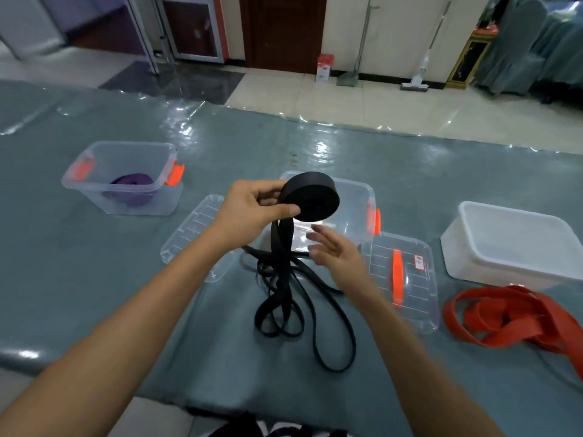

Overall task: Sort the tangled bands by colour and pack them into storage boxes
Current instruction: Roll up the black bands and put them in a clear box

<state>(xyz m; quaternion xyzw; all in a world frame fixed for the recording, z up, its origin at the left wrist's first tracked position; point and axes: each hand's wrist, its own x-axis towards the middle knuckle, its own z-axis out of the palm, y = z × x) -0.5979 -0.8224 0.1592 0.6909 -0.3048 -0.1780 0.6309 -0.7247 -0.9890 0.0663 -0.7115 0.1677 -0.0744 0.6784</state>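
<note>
- Left hand: pinches black band roll, held above clear box at desk centre; loose tail trails onto desk.
- Right hand: fingers spread, grasping nothing.
- Red bands: heaped near right edge.

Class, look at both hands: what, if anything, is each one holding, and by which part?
The left hand pinches the rolled part of the black band at its left edge, thumb on the flat face. The right hand is open and holds nothing.
</note>
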